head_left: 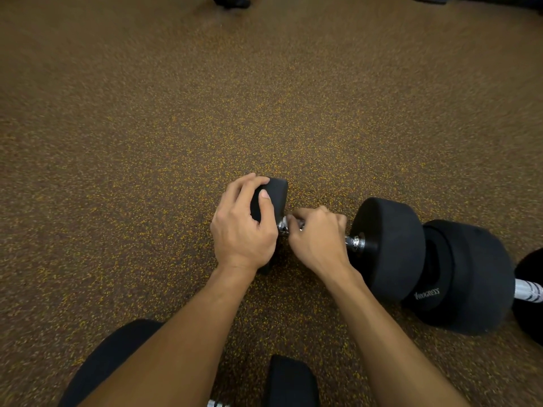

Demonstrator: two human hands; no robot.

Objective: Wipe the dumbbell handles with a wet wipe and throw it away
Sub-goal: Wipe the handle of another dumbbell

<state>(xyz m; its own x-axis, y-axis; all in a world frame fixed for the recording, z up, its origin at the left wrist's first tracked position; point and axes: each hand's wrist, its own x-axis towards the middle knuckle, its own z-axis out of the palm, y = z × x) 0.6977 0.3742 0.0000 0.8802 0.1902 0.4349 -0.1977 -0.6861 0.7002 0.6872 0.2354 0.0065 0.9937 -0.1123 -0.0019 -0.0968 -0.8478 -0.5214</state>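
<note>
A black dumbbell lies on the speckled floor, its right head (pixel 388 245) in plain sight. My left hand (pixel 244 227) grips its left head (pixel 274 195) from above, thumb across the front. My right hand (pixel 316 239) is closed around the chrome handle (pixel 354 242), of which only short bits show at each end. A pale edge peeks out at my right fingertips near the left head. Whether that is the wet wipe I cannot tell, since my fingers hide it.
A second black dumbbell (pixel 467 277) lies touching the first on the right, its chrome handle (pixel 527 293) at the frame edge. A third dumbbell's head (pixel 291 380) sits at the bottom centre. My knee in black cloth (pixel 117 362) is lower left. Dark shapes (pixel 232 1) stand far off.
</note>
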